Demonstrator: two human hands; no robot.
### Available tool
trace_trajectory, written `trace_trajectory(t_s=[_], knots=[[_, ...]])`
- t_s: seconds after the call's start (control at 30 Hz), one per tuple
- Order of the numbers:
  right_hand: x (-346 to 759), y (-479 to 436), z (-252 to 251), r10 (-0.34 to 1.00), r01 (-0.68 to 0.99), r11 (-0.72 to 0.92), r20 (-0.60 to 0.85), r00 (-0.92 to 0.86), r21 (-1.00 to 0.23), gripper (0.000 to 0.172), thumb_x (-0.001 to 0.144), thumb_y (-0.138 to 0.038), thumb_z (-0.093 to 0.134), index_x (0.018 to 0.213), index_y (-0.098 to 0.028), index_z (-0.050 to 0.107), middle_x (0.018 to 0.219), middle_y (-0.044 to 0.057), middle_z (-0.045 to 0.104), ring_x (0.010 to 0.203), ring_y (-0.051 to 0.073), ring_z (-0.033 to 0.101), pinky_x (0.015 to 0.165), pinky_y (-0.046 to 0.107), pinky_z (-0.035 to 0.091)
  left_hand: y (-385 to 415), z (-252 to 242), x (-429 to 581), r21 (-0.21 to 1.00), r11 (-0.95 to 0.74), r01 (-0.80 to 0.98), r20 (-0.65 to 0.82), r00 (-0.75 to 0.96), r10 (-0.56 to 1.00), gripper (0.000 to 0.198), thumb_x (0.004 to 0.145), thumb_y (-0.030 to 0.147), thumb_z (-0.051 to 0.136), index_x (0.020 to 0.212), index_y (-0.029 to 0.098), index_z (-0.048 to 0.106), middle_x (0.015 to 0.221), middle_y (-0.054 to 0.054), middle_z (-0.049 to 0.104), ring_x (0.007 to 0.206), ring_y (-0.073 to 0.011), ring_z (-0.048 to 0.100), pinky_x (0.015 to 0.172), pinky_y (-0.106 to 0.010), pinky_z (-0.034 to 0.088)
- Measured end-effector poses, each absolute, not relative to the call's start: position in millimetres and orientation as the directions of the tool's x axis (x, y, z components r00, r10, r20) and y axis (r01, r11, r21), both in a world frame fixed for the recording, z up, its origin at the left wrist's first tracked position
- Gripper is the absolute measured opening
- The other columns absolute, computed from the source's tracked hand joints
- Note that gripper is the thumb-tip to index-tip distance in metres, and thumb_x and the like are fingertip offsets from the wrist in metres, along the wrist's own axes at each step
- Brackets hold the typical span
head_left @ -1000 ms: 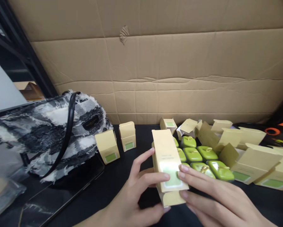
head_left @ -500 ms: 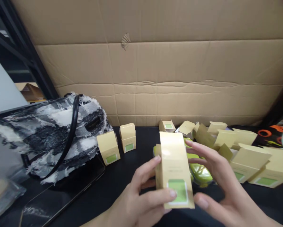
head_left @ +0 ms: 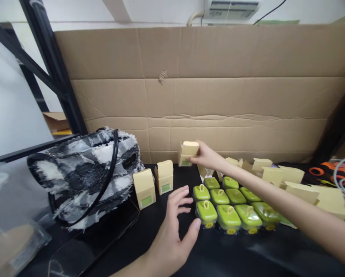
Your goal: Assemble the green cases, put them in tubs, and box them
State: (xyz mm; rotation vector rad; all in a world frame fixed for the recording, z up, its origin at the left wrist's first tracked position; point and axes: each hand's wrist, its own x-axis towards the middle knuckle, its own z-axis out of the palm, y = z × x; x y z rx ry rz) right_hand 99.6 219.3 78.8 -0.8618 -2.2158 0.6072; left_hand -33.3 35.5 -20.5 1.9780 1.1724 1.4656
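Note:
Near the cardboard wall, my right hand (head_left: 200, 154) grips a small cream box (head_left: 189, 153) with a green label, held from its right side. My left hand (head_left: 179, 227) hovers over the black table with fingers apart and nothing in it. Just right of it stand several green-lidded clear containers (head_left: 229, 217) with yellow loops on top, in rows. Two cream boxes stand beyond my left hand, one (head_left: 164, 177) close beside the other (head_left: 144, 188). My right forearm passes over part of the containers.
A shaggy black-and-white bag (head_left: 88, 173) stands at the left, near a plastic-wrapped item (head_left: 16, 246). Several open cream boxes (head_left: 302, 192) are at the right, with orange-handled tools (head_left: 316, 171) behind. A cardboard wall (head_left: 218, 96) closes the back.
The box has left my left hand and is now at the back in my right hand. My left hand has opened. The view has tilted up, and the green containers are uncovered.

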Motion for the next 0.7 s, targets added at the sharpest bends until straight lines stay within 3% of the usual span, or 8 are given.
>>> trace_trajectory(t_s=[0.17, 0.37, 0.5, 0.7], knots=[[70, 232, 51, 0.653, 0.412, 0.663, 0.214, -0.726, -0.625, 0.033, 0.094, -0.032, 0.061, 0.123, -0.018, 0.058, 0.121, 0.008, 0.064, 0.099, 0.021, 0.066, 0.082, 0.042, 0.057, 36, -23, -33, 0.716, -0.588, 0.375, 0.584, 0.138, 0.8, 0.061, 0.094, 0.014, 0.051, 0.14, 0.04, 0.02, 0.14, -0.009, 0.035, 0.115, -0.0236, 0.057, 0.093, -0.042, 0.056], [72, 231, 33, 0.642, 0.468, 0.69, 0.168, -0.748, -0.552, 0.034, 0.094, -0.032, 0.061, 0.125, -0.018, 0.057, 0.124, 0.008, 0.063, 0.101, 0.022, 0.066, 0.084, 0.043, 0.056, 37, -25, -32, 0.718, -0.586, 0.376, 0.577, 0.15, 0.803, 0.06, 0.093, 0.011, 0.05, 0.137, 0.042, 0.024, 0.136, -0.006, 0.036, 0.109, -0.0201, 0.057, 0.089, -0.038, 0.057], [94, 246, 47, 0.747, 0.638, 0.645, 0.172, -0.642, -0.421, 0.034, 0.094, -0.032, 0.061, 0.125, -0.019, 0.057, 0.126, 0.008, 0.062, 0.104, 0.022, 0.065, 0.086, 0.044, 0.055, 36, -22, -32, 0.698, -0.608, 0.378, 0.6, 0.156, 0.785, 0.053, 0.092, 0.008, 0.047, 0.131, 0.04, 0.033, 0.127, -0.003, 0.038, 0.099, -0.0163, 0.057, 0.085, -0.035, 0.056], [119, 253, 51, 0.914, 0.893, 0.395, 0.186, -0.36, -0.214, 0.034, 0.094, -0.033, 0.061, 0.124, -0.018, 0.058, 0.125, 0.008, 0.062, 0.104, 0.023, 0.065, 0.086, 0.045, 0.055, 32, -19, -33, 0.659, -0.635, 0.404, 0.619, 0.189, 0.763, 0.047, 0.089, 0.006, 0.046, 0.125, 0.037, 0.039, 0.125, -0.003, 0.038, 0.091, -0.0147, 0.057, 0.083, -0.034, 0.056]])
